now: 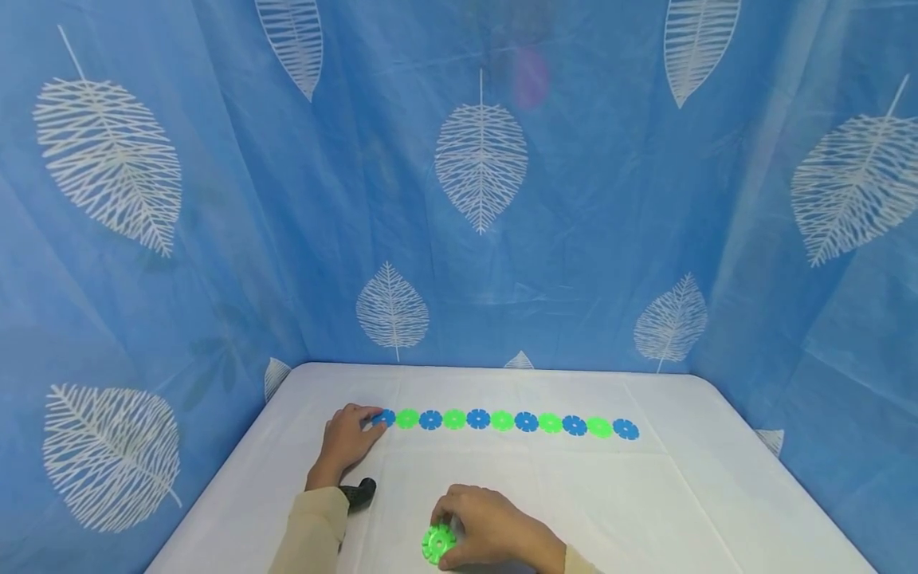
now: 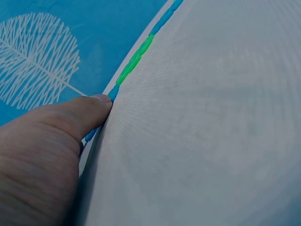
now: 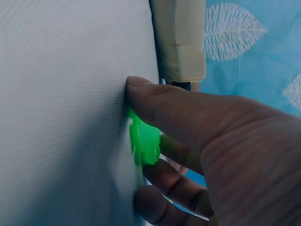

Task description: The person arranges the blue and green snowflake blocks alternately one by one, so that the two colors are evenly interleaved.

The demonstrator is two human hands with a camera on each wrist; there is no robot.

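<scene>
A straight row of flat, notched plastic interlocking discs, blue and green by turns, lies across the white table. At its left end my left hand [image 1: 347,440] holds the blue disc [image 1: 385,418] between thumb and forefinger. The left wrist view shows the thumb [image 2: 96,106] right at the disc's edge. Near the front of the table my right hand [image 1: 489,526] grips a green disc [image 1: 439,544], thumb below and fingers above. In the right wrist view that green disc [image 3: 145,140] appears thick and ridged at the side, close against the tabletop, partly hidden by the thumb.
To the right of the left hand the row runs on, from a green disc [image 1: 407,418] to a blue disc [image 1: 626,430] at the far end. A black strap piece [image 1: 358,493] sticks out at the left wrist. Blue leaf-patterned cloth [image 1: 574,239] hangs behind and beside the white table [image 1: 559,486].
</scene>
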